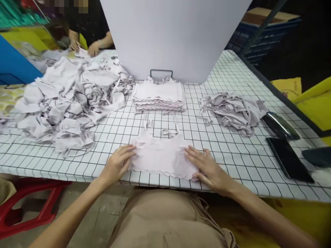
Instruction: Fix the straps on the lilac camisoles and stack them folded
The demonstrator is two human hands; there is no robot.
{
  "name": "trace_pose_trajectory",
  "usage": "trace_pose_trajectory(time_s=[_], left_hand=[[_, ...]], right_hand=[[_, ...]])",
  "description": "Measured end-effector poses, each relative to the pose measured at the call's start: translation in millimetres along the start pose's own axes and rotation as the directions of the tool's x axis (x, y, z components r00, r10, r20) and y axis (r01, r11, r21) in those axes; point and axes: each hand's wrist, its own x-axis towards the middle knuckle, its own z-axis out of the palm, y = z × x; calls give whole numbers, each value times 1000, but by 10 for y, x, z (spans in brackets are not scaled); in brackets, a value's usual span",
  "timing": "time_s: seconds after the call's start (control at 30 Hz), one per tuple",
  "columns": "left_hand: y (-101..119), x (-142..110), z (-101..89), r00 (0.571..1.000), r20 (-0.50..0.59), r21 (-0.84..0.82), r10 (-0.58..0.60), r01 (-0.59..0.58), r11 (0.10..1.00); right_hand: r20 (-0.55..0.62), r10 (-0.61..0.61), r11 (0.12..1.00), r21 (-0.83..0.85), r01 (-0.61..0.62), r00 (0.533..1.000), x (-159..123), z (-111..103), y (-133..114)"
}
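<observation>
A pale pink camisole top (157, 155) lies flat on the table in front of me, its thin straps pointing away and its wavy hem towards me. My left hand (117, 162) rests at the top's left edge, fingers stretched and touching the cloth. At the right edge my right hand (207, 167) lies with fingers apart, their tips on the fabric. Just beyond is a neat stack of similar folded tops (158, 93), with straps at its back.
A large heap of loose pale garments (77, 100) covers the left; a smaller pile (234, 110) lies right. Near it are a phone (289, 160) and a dark shiny object (280, 125). A white panel (176, 38) stands behind the stack. Another person's hands (94, 48) work at the far left.
</observation>
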Motion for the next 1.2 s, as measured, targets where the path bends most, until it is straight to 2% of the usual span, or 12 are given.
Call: trace_pose_trajectory(time_s=[0.1, 0.2, 0.27, 0.37, 0.53, 0.63, 0.73, 0.9, 1.03, 1.13, 1.17, 1.2], left_hand=[[-179, 436, -125, 979, -149, -76, -141, 131, 988], [-353, 954, -149, 928, -81, -180, -363, 345, 921], [-443, 1242, -69, 887, -38, -199, -460, 444, 874], [-537, 1514, 128, 879, -59, -167, -473, 459, 873], [-602, 1627, 358, 884, -90, -136, -459, 445, 885], [-607, 1600, 403, 887, -114, -133, -448, 433, 892], [-613, 1563, 436, 883, -139, -143, -449, 430, 891], [-630, 1558, 466, 876, -170, -190, -452, 421, 887], [-563, 1532, 380, 870, -187, -250, -455, 406, 879], [-356, 1380, 290, 859, -194, -341, -474, 394, 854], [-253, 1307, 273, 855, -134, -451, -501, 398, 799], [-139, 1232, 267, 847, -23, -609, -532, 410, 679]], right_hand=[[-239, 2, 997, 75, 17, 971, 562, -170, 86], [-302, -17, 991, 120, 56, 953, 1344, -225, 137], [-242, 12, 996, 88, 10, 970, 1852, -177, 163], [-109, 17, 998, -51, -23, 994, 2440, -47, 182], [93, -129, 979, -146, 141, 987, 2944, 101, 130], [202, -177, 963, -166, 212, 963, 3086, 68, 95], [275, -202, 956, -154, 250, 940, 3117, -96, 138], [319, -118, 989, -47, 140, 940, 2885, -571, 331], [248, 16, 1000, 20, -21, 969, 2592, -804, 324], [63, 64, 998, -28, -62, 996, 2375, -710, 160], [-11, 25, 997, -76, -26, 1000, 2301, -631, 84], [-75, -37, 990, -135, 26, 997, 2224, -538, 1]])
